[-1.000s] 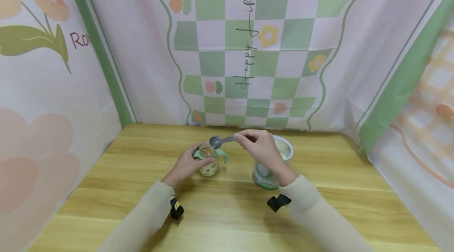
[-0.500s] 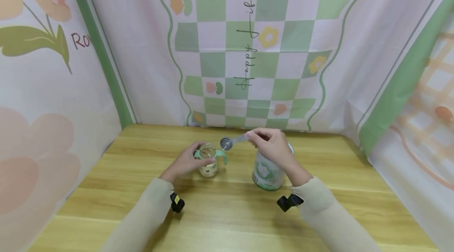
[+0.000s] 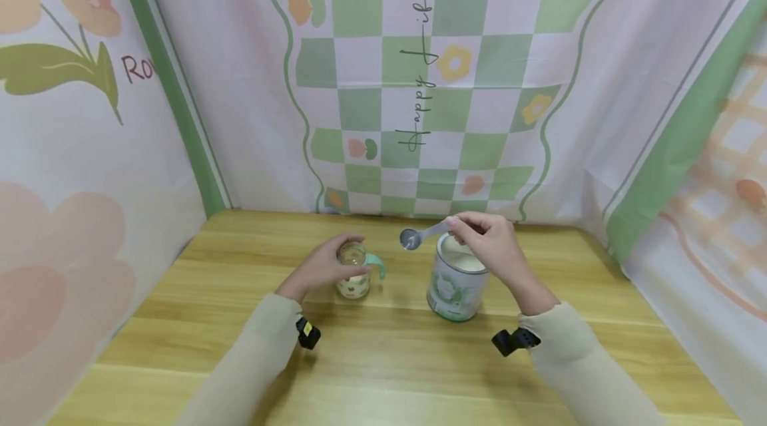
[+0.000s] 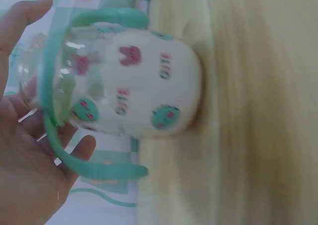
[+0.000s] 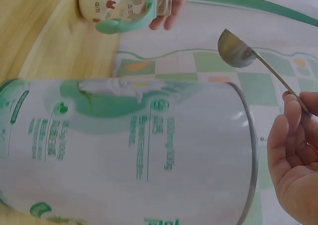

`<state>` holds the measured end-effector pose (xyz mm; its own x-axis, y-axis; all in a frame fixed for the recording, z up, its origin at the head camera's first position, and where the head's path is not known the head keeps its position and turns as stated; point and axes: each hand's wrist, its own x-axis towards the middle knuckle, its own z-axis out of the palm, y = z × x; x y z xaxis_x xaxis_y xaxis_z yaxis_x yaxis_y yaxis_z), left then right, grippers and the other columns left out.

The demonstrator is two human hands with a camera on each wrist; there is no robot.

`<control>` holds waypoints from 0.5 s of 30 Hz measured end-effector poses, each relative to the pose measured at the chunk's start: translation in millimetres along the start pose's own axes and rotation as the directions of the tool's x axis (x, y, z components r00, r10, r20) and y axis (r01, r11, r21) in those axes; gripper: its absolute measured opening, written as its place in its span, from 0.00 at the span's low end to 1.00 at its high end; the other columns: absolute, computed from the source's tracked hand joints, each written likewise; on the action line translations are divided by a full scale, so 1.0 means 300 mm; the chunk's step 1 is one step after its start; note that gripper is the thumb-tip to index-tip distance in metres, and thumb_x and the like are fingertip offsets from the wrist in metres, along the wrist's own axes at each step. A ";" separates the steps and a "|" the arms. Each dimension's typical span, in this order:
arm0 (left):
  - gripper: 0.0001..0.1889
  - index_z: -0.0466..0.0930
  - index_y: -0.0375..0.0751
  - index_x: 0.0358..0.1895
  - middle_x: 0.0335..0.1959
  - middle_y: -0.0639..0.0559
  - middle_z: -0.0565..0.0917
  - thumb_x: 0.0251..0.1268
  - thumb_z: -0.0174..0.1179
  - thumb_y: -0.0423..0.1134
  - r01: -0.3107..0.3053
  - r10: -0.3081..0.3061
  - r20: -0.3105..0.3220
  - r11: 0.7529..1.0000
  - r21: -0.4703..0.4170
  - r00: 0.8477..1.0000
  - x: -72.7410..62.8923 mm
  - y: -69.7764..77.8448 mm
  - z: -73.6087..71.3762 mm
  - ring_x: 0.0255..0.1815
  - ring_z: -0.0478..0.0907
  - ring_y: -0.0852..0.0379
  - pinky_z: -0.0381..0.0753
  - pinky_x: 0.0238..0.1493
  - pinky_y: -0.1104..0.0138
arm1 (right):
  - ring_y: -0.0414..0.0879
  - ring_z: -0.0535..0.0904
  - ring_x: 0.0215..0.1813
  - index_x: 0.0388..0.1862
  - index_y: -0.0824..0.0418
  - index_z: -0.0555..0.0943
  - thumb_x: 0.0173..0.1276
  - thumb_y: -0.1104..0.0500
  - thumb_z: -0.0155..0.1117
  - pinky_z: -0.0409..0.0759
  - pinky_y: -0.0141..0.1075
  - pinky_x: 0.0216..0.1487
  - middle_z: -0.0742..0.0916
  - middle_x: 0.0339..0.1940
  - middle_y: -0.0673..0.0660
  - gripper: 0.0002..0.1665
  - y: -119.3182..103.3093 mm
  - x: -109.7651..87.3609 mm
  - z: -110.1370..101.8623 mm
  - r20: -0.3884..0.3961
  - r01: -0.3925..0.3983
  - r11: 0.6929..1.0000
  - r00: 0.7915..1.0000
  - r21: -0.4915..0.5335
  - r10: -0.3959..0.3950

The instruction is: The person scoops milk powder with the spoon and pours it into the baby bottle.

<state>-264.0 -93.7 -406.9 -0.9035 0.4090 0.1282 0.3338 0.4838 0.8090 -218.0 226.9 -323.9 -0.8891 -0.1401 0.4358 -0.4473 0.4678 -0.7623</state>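
Note:
A clear baby bottle (image 3: 353, 287) with two mint-green handles stands upright on the table, whitish contents in its lower part and its mouth uncovered. Around its upper part my left hand (image 3: 325, 265) is spread loosely; in the left wrist view the fingers look straight, with a gap to the bottle (image 4: 144, 81). My right hand (image 3: 493, 246) pinches the handle end of a metal measuring spoon (image 3: 410, 238), its round bowl held out to the left. Below that hand stands an open milk powder can (image 3: 452, 286), pale powder showing inside. The spoon's bowl (image 5: 236, 48) hangs apart from both containers.
Bare wooden table (image 3: 383, 373) lies in front of the bottle and can. A green-and-white checked curtain (image 3: 413, 100) closes off the back, with printed cloth (image 3: 72, 146) at the left. Black cameras (image 3: 509, 342) sit on both wrists.
My right hand has carried the spoon rightward from over the bottle's mouth to near the can. The left hand has loosened from the bottle, which stays in place.

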 end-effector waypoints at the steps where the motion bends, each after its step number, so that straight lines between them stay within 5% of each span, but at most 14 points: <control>1: 0.37 0.70 0.53 0.71 0.69 0.54 0.72 0.59 0.73 0.53 -0.020 0.020 0.000 1.000 0.006 1.000 0.006 0.008 0.001 0.71 0.66 0.48 0.64 0.70 0.47 | 0.58 0.84 0.37 0.44 0.64 0.88 0.75 0.50 0.64 0.84 0.38 0.37 0.88 0.35 0.66 0.18 0.004 -0.002 -0.006 -0.006 -0.001 1.000 1.000 -0.003 0.001; 15: 0.33 0.73 0.51 0.69 0.66 0.56 0.75 0.60 0.73 0.49 -0.226 0.226 -0.049 0.974 0.022 0.973 0.061 0.153 0.046 0.63 0.74 0.54 0.69 0.68 0.55 | 0.47 0.80 0.32 0.44 0.66 0.88 0.75 0.50 0.63 0.77 0.28 0.31 0.86 0.31 0.64 0.19 0.044 -0.024 -0.084 -0.108 -0.001 0.997 0.994 -0.083 -0.008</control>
<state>-261.5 -53.4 -375.1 -0.8166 0.4691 0.3363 0.5347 0.3956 0.7467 -215.0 256.2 -325.0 -0.8700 -0.0487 0.4907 -0.4366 0.5386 -0.7206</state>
